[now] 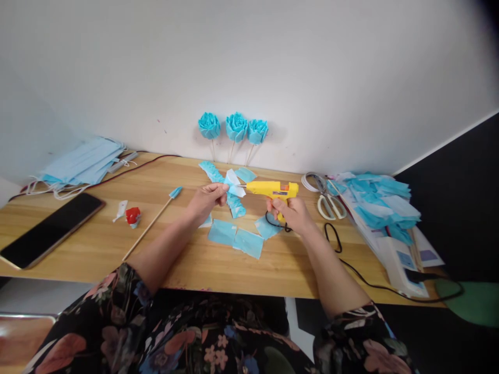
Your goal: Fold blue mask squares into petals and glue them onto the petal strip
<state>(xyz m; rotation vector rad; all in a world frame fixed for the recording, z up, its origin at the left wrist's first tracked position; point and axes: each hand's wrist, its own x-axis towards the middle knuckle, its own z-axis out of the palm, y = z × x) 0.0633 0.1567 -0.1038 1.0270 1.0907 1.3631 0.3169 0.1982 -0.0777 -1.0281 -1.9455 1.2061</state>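
Observation:
My right hand (291, 212) is wrapped round the handle of a yellow hot glue gun (268, 187), its nozzle pointing left. The nozzle tip meets a blue-and-white fabric piece (233, 179) that my left hand (212, 197) pinches between thumb and fingers. Beneath it lies a crumpled blue strip (236, 205) of petal-like folds. Flat blue fabric squares (248, 243) rest on the table nearer to me. To the left lies a wooden stick (152, 223) with a small blue bud (176, 192) at its end. Three blue fabric roses (236, 127) on sticks lean against the wall.
Face masks (80, 163) are stacked at the back left, behind a phone (52, 228). A red wrapped item (133, 216) lies near the stick. On the right are scissors (331, 205), a heap of blue fabric pieces (378, 200), a white power strip (401, 267) and a black cord (362, 278).

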